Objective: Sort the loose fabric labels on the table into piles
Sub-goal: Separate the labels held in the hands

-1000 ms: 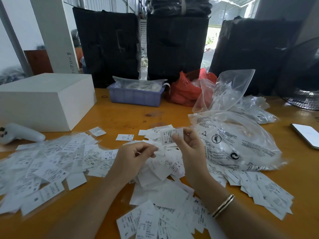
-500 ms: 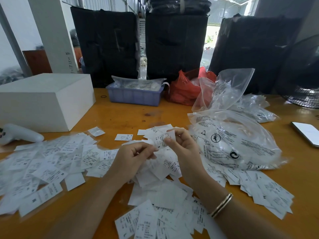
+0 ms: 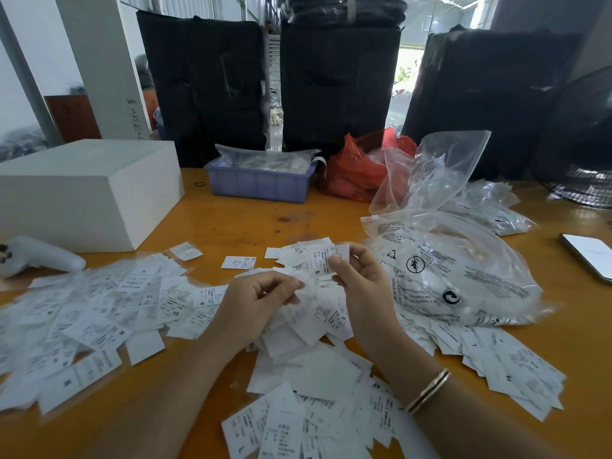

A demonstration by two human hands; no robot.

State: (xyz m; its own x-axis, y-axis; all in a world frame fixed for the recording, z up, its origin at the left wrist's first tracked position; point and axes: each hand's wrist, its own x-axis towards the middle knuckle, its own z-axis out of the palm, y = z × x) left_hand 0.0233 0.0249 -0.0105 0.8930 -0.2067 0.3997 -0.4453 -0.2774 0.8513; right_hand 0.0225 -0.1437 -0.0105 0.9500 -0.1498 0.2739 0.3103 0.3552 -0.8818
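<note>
Hundreds of small white fabric labels (image 3: 109, 313) printed in black lie in loose heaps across the near desk (image 3: 231, 223). My right hand (image 3: 361, 286) pinches one label (image 3: 326, 260) marked S, raised higher than half a second ago. My left hand (image 3: 255, 303) stays curled, fingertips pinching labels in the middle heap.

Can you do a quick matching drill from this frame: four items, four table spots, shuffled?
Things:
1. white box
2. phone
3. blue tray
4. red bag

Places:
A. right table edge
B. far left of the table
C. just right of the blue tray
D. far centre, before the black bundles

Pairs: 1-B, 2-A, 3-D, 4-C
</note>
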